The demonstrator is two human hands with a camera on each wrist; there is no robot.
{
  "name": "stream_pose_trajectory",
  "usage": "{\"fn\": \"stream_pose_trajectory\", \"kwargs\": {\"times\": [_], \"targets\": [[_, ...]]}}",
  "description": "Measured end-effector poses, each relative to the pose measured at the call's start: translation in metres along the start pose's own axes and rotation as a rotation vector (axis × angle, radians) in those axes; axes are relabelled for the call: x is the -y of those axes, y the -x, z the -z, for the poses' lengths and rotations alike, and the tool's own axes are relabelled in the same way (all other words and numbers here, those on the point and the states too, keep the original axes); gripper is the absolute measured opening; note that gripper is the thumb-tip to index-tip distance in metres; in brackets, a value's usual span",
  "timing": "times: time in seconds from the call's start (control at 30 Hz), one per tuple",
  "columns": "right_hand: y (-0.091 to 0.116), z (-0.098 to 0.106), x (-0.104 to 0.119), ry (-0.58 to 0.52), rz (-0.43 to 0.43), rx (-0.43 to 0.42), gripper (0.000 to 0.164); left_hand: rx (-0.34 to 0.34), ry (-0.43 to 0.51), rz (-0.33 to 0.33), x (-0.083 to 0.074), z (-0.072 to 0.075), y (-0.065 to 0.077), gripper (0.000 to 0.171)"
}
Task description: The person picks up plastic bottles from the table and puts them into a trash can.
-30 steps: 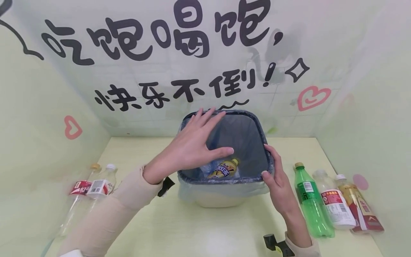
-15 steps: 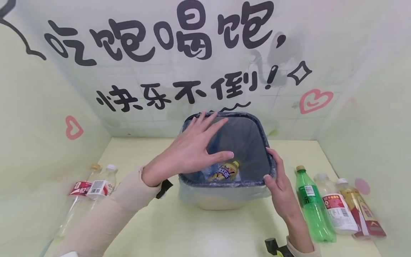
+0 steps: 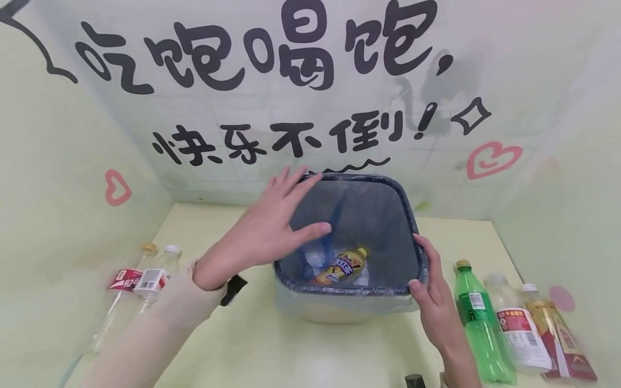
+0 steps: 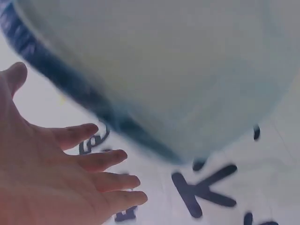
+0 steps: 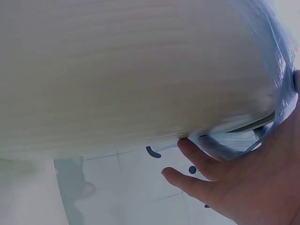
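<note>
A trash can (image 3: pixel 339 318) lined with a thin bluish plastic bag stands on the table, its dark rim (image 3: pixel 339 291) facing up. Inside lies a yellow-capped drink bottle (image 3: pixel 342 267) with a yellow and purple label. My left hand (image 3: pixel 262 226) hovers at the can's left rim, fingers spread and straight; the left wrist view shows its fingertips apart from the bag-covered edge. At the right front corner my right hand (image 3: pixel 434 302) grips the can, thumb at the rim and fingers along the outer side. In the right wrist view a finger (image 5: pixel 197 154) meets the can's wall.
On the right lie a green bottle (image 3: pixel 485 328), a white-capped clear bottle (image 3: pixel 521 334) and a red-and-gold labelled bottle (image 3: pixel 558 345). Two clear bottles with red-and-white labels, one orange-capped (image 3: pixel 123 280), one white-capped (image 3: pixel 155 280), lie at left. Printed walls (image 3: pixel 291 205) enclose the table.
My left hand has moved left relative to the trash can, uncovering more of its opening and the bottle inside. The head view has shifted slightly; my right hand keeps its place on the corner.
</note>
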State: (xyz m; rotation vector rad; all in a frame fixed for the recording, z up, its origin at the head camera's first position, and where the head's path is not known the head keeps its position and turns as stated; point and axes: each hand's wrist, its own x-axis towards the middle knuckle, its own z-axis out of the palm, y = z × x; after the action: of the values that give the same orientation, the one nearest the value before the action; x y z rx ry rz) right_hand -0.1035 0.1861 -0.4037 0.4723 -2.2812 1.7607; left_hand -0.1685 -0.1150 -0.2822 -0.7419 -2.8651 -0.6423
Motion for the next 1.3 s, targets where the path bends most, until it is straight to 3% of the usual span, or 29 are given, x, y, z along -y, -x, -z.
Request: {"fn": "stream_pose_trajectory", "kwargs": {"times": [0.13, 0.3, 0.47, 0.6, 0.73, 0.9, 1.3], "targets": [[0.001, -0.001, 0.0, -0.027, 0.004, 0.014, 0.056, -0.125, 0.013, 0.098, 0.027, 0.009, 0.034, 0.08], [0.001, -0.001, 0.001, -0.056, 0.025, 0.005, 0.056, -0.27, 0.012, 0.329, 0.093, 0.009, 0.085, 0.067], [0.0, 0.001, -0.001, -0.094, 0.045, 0.012, 0.056, -0.302, -0.073, 0.553, 0.166, -0.017, 0.13, 0.057], [0.001, 0.001, -0.003, -0.111, 0.033, 0.014, 0.056, -0.299, -0.161, 0.613, 0.202, -0.047, 0.159, 0.055], [0.001, -0.001, -0.003, -0.135, 0.049, 0.005, 0.056, -0.352, -0.239, 0.59, 0.218, -0.066, 0.175, 0.054], [0.001, -0.003, -0.002, -0.141, 0.071, 0.007, 0.056, -0.349, -0.291, 0.597, 0.229, -0.077, 0.189, 0.059], [0.001, -0.001, -0.004, -0.125, 0.068, 0.021, 0.056, -0.335, -0.291, 0.622, 0.238, -0.076, 0.194, 0.067]]}}
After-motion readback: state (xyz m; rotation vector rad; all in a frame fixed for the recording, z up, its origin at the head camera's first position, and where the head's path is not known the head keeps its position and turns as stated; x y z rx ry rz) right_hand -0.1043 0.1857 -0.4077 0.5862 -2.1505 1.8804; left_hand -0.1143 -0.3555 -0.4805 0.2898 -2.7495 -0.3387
